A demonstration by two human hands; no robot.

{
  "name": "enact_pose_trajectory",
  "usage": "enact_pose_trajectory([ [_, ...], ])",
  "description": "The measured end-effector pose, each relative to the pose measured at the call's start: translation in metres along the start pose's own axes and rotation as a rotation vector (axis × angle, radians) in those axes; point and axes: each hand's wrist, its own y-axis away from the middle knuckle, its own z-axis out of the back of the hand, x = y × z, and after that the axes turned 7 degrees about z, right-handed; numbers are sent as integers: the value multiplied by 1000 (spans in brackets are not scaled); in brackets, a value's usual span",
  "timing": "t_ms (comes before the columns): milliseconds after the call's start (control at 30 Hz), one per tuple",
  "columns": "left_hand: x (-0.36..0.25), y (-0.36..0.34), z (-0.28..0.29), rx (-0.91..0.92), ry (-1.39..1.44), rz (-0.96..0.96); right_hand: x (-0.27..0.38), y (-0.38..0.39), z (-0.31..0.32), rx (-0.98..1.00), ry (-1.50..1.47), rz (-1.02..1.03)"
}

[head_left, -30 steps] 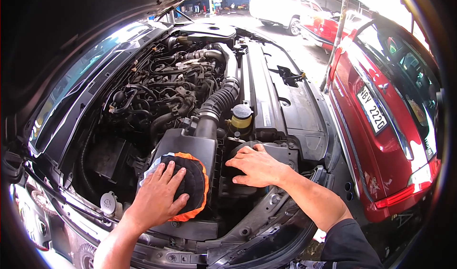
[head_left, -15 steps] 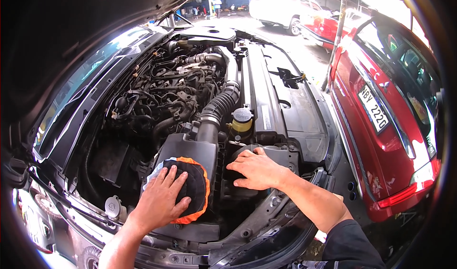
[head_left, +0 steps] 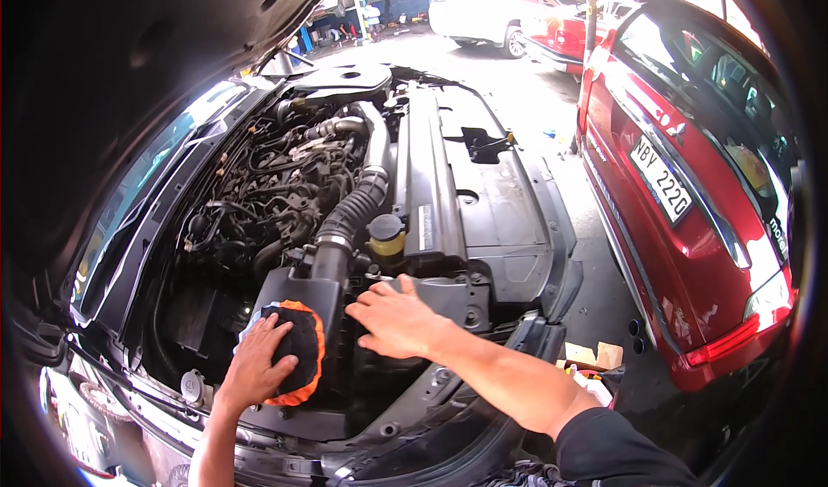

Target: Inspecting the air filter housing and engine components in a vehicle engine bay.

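A round dark pad with a frilled orange and pale edge lies on the black air-box cover in a car's engine bay. My left hand rests flat on its left part, fingers stretched out, gripping nothing. To the right, my right hand is spread over the black housing beside the air box, its fingertips at the top; whether they touch is unclear. A ribbed intake hose runs up from the air box, and a yellowish capped reservoir stands just beyond my right hand.
The raised hood overhangs the left side. A red car stands close on the right, with cardboard boxes low between the vehicles. A white car, a pole and a distant person are behind.
The view has shifted, so the engine bay and both hands appear further left and the boxes on the right show more. My hands remain in much the same places on the engine.
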Motion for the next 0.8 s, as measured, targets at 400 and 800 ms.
enact_pose_trajectory([
  [400,-12,-26,-42,-362,-223,178,15,-5,-8,-230,-356,252],
  [800,-16,-24,-40,-276,-226,187,20,7,-5,-76,-287,297],
])
